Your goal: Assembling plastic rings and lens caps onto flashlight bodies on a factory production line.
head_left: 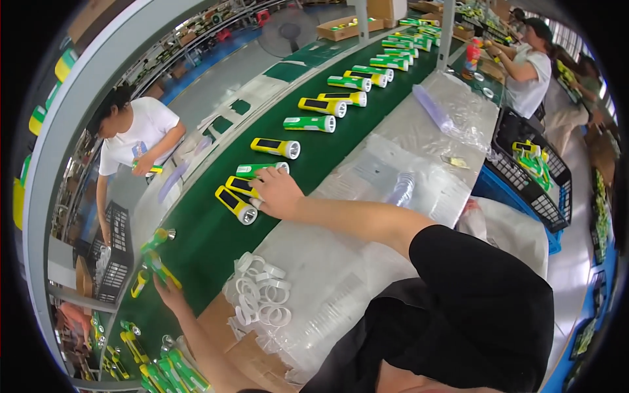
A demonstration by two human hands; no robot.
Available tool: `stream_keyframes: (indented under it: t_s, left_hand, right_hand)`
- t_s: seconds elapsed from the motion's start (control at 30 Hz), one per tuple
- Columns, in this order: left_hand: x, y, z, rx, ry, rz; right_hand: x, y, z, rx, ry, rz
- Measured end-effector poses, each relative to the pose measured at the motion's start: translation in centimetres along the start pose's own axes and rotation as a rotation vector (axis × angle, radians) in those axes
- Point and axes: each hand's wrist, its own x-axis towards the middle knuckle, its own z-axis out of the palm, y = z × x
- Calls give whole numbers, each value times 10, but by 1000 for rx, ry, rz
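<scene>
Flashlights (327,106), yellow or green, lie in a staggered row along the green belt (211,252) in the head view. The right hand (283,198) is at the near end of the row, fingers slightly spread over a yellow flashlight (238,184) and a green flashlight (246,171); whether they grip cannot be determined. The left hand (171,298) is at a blurred green-and-yellow flashlight (161,268) farther left; its finger closure cannot be told. White rings (262,291) lie heaped on the film-covered bench (347,281).
</scene>
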Motion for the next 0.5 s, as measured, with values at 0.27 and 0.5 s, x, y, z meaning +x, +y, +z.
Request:
stream_keyframes:
  t_s: [0.27,0.5]
  left_hand:
    - [-192,345,32,-636,-512,-23]
    - [-276,374,78,-814,-714,-91]
  right_hand:
    - [-31,-29,-107,1152,-410,555]
    - [-137,1,-187,1597,-463,650]
